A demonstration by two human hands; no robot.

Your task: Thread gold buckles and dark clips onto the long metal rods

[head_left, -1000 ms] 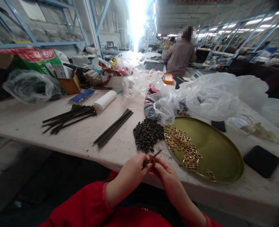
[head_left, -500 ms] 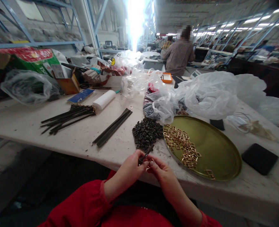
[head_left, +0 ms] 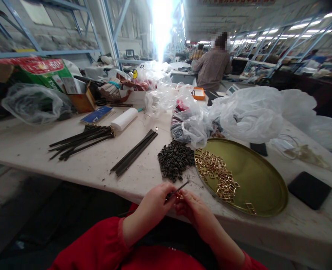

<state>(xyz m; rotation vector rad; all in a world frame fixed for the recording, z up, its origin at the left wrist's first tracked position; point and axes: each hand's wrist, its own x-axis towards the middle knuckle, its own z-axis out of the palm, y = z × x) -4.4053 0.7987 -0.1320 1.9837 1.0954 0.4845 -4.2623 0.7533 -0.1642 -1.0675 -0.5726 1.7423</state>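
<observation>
Both hands meet at the table's near edge, just in front of a pile of small dark loops. Pinched in my left hand is a thin dark strap, its end pointing up and to the right. My right hand is closed at the fingertips around a small gold buckle, close against the strap. Fingers partly cover both pieces, so I cannot tell whether the strap runs through the buckle. Many similar gold rectangular buckles lie on the left side of a round olive-gold tray.
Dark straps lie left of the loops, with a bundle of buckled straps farther left. Behind are a white roll, a blue booklet and plastic bags. A black pad sits right. Another person faces away.
My hands have lowered slightly toward me. The strap's visible end has swung down to the right and lies at a flatter angle. The buckle stays between my fingertips.
</observation>
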